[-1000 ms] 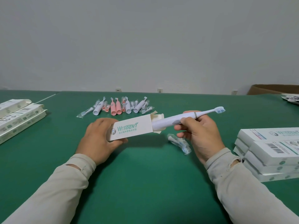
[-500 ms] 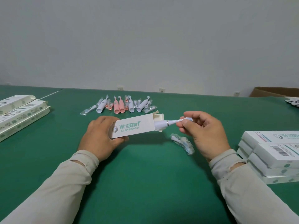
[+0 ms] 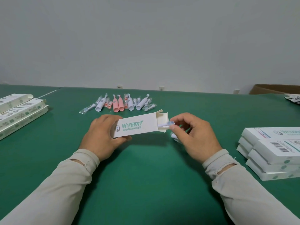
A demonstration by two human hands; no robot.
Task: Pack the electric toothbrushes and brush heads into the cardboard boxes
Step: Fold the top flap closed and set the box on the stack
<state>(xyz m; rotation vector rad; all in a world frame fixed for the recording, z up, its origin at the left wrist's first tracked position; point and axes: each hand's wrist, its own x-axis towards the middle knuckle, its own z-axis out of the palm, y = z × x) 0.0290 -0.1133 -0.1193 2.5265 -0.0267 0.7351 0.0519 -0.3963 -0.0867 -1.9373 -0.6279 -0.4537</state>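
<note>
Green felt table [image 3: 146, 184] under a grey wall. Left hand [image 3: 103, 135] grips the closed end of the white printed cardboard box [image 3: 134, 127], held level just above the table. White electric toothbrush [image 3: 164, 125] sits almost fully inside; only neck and bristle head protrude past the open flaps. Right hand [image 3: 193, 135] pinches the bristle head between thumb and forefinger, remaining fingers loosely curled. Risk: an off-axis push could snag the head on a flap and crease it.

Green "WISDENT" on the held cardboard box [image 3: 138, 125] and the right-hand stacked box [image 3: 272, 133]
</note>
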